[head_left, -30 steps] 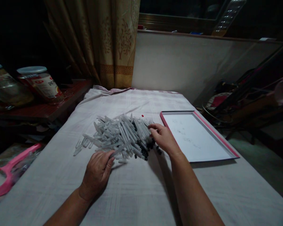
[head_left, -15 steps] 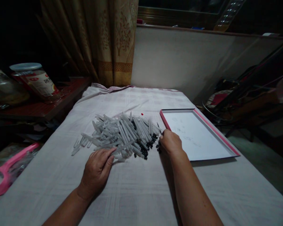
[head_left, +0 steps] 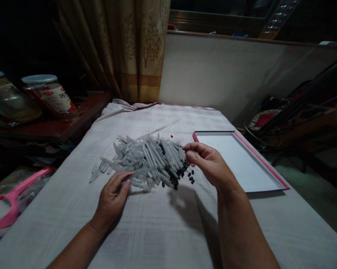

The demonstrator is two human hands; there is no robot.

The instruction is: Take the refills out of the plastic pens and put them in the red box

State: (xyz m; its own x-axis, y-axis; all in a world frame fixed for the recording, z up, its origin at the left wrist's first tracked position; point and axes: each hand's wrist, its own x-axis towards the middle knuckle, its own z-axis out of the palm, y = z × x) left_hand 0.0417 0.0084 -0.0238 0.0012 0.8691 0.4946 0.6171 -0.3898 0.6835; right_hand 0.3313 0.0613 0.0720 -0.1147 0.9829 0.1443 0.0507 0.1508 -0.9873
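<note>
The bench (head_left: 163, 231) runs up the middle of the frame under a pale cloth (head_left: 73, 209). Its far edge meets the curtain (head_left: 135, 52) and the wall (head_left: 219, 71). Its left edge falls away to a dark shelf (head_left: 59, 129) with two jars (head_left: 49, 97) at upper left, and a pink tool (head_left: 14, 198) lies below that edge at lower left. On the right the cloth ends just past a flat tray (head_left: 269, 170) with a pink rim. The tray's near corner stands close to the bench's right edge. The whole lower half of the frame is bare cloth around my forearms, and there is more bare cloth beyond the pile at centre.

The tubes (head_left: 146, 158), clear plastic and many of them, lie heaped at centre, slightly left of the tray and apart from it. A few strays trail off towards the left. Loose black caps (head_left: 190, 175) are scattered at the pile's lower right corner, and a tiny red bead (head_left: 171, 136) sits alone just above the pile.

My left hand (head_left: 112, 196) lies low on the cloth at the pile's near edge. Its thumb and forefinger are closed on the end of one tube (head_left: 142, 172), and the other fingers are loosely curled.

My right hand (head_left: 210, 162) is lifted off the cloth between the pile and the tray, and its shadow falls below it. Its fingers (head_left: 195, 146) are bent in and drawn together against the thumb, right over the caps. Whatever may be pinched there is too small to make out.
</note>
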